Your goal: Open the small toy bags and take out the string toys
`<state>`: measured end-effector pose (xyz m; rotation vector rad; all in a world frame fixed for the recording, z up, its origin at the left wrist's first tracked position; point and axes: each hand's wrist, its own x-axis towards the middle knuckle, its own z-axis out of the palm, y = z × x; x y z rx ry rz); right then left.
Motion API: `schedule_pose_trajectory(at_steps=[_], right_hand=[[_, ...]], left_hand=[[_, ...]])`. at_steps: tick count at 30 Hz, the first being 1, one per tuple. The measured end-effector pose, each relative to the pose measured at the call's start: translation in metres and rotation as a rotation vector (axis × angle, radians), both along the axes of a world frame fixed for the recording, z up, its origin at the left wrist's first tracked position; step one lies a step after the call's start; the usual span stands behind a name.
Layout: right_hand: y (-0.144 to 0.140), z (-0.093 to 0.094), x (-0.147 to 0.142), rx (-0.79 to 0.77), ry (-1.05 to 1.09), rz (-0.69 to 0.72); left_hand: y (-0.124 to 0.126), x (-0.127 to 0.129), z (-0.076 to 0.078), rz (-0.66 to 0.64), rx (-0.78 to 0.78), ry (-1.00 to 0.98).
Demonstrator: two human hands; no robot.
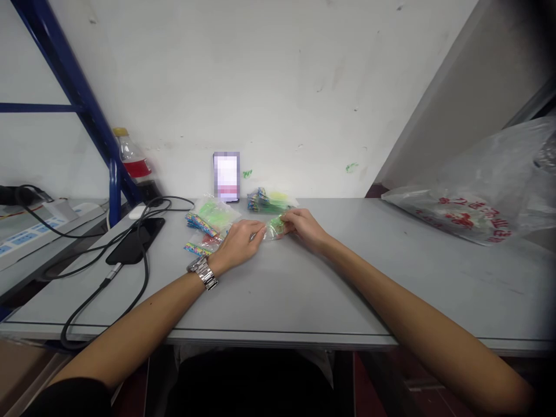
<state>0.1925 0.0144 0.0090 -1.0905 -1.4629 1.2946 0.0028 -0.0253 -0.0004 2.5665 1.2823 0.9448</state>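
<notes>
While hands pinch it, packet sits between.

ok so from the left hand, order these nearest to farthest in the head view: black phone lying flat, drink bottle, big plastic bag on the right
1. The black phone is nearest, lying flat on the table to the left of the left hand.
2. The drink bottle comes next, farther back and left, by the wall.
3. The big plastic bag is farthest, at the table's far right, beyond the right hand.

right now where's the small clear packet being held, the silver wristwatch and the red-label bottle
small clear packet with green contents (274, 227), head view, middle between both hands
silver metal wristwatch (203, 272), head view, band
clear plastic bottle with red label (132, 157), head view, body
</notes>
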Motion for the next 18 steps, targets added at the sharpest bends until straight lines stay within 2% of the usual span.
schedule_pose_trajectory(at_steps=[7,12,18], right_hand=[[-0.009,0.009,0.0,0.033,-0.163,0.027],[-0.012,0.01,0.0,-0.058,-0.157,0.078],[-0.014,0.012,0.001,-0.116,-0.109,0.154]], left_hand=[[0.002,-0.001,-0.005,-0.016,-0.058,0.061],[0.0,-0.002,-0.008,0.073,-0.098,0.155],[-0.002,0.0,-0.005,0.101,-0.081,0.124]])
